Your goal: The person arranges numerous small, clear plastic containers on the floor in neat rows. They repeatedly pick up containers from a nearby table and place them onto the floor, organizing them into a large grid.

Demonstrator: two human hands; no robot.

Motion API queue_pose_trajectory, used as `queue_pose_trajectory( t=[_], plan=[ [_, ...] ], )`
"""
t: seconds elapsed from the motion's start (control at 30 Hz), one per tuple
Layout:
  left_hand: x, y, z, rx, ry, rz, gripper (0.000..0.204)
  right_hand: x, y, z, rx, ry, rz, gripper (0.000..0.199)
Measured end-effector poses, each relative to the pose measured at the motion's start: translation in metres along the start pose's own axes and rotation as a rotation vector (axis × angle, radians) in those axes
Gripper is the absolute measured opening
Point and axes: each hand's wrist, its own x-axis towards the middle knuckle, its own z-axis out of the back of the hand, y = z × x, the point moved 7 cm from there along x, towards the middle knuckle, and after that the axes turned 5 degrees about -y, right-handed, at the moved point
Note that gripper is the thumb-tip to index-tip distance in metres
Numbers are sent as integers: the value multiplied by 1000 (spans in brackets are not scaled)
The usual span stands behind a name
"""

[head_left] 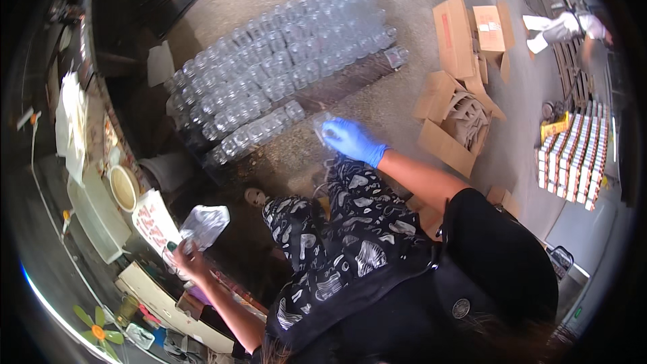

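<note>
My left hand point(187, 259), bare with dark nails, is closed at the lower end of a clear, shiny plastic container point(207, 224). Right beside those fingers is a white sheet with red printed stickers point(153, 221); whether they also touch it I cannot tell. My right hand point(354, 140), in a blue glove, reaches forward over the floor with its fingers curled round a small clear container point(321, 127), partly hidden by the glove. Ahead of it, many similar clear containers point(283, 47) stand in close rows on a dark board point(344, 87).
Opened cardboard boxes point(448, 125) lie on the floor to the right, one with cardboard dividers inside. Farther right is a stack of small printed boxes point(576, 155), with another person point(569, 27) beyond. At left, a cluttered bench holds a round cream tub point(124, 187) and a green fan point(98, 331).
</note>
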Motion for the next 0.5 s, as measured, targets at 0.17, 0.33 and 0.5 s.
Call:
queue_pose_trajectory(
  t=[0.17,0.33,0.5],
  plan=[
    [-20,-173,-146,-247,294,-141,21,-10,-146,73,-136,-141,-171,23],
    [-50,-310,-282,-402,531,-239,22,-10,-276,110,-303,-166,-432,22],
    [-95,-384,-428,-438,811,-342,20,15,-390,109,-339,-196,-500,15]
  ],
)
